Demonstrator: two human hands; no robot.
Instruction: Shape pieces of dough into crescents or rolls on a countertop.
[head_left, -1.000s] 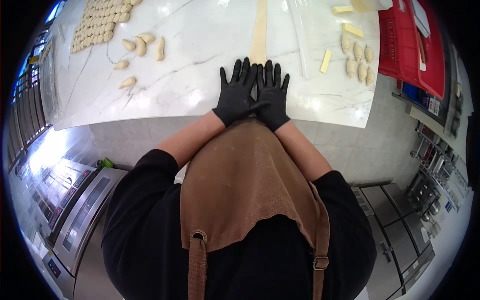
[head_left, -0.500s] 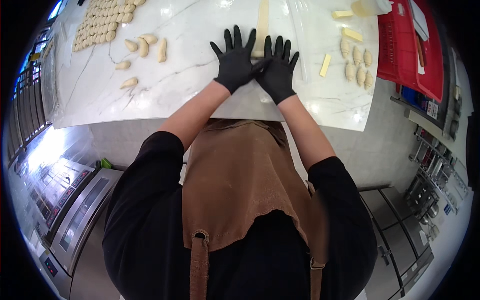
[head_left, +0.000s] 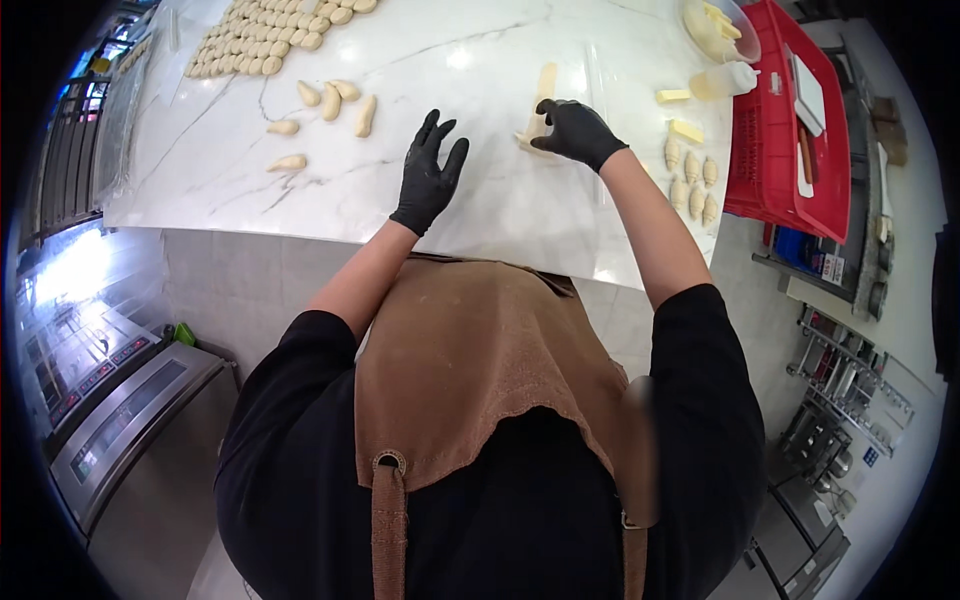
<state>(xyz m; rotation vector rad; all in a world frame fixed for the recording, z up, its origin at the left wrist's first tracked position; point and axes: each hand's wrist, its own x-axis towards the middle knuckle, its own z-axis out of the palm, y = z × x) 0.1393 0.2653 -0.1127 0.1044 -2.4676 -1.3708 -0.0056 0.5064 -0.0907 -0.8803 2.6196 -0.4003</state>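
On the white marble table lies a long, flat dough strip point(head_left: 546, 82), running away from me. My right hand point(head_left: 578, 134), in a black glove, is closed on the near part of this strip, thumb and fingers curled in. A pale flap of dough point(head_left: 526, 137) pokes out beside the thumb; the rest is hidden under the hand. To the left, my black-gloved left hand point(head_left: 428, 180) is open with spread fingers and holds nothing. Several tapered dough pieces point(head_left: 332, 102) lie farther left. Small rolled dough pieces point(head_left: 694, 188) rest beyond my right forearm, close to butter sticks point(head_left: 686, 131).
Rows of dough balls point(head_left: 265, 45) cover the far left of the table. At the right stand a squeeze bottle point(head_left: 722, 82), a bowl point(head_left: 745, 40) with butter sticks and a red crate point(head_left: 745, 170). A clear strip point(head_left: 596, 85) lies beyond my right hand.
My hands were side by side, spread flat at the strip's near end. They have parted: the left moved left, the right took hold of the dough. One butter stick is no longer visible.
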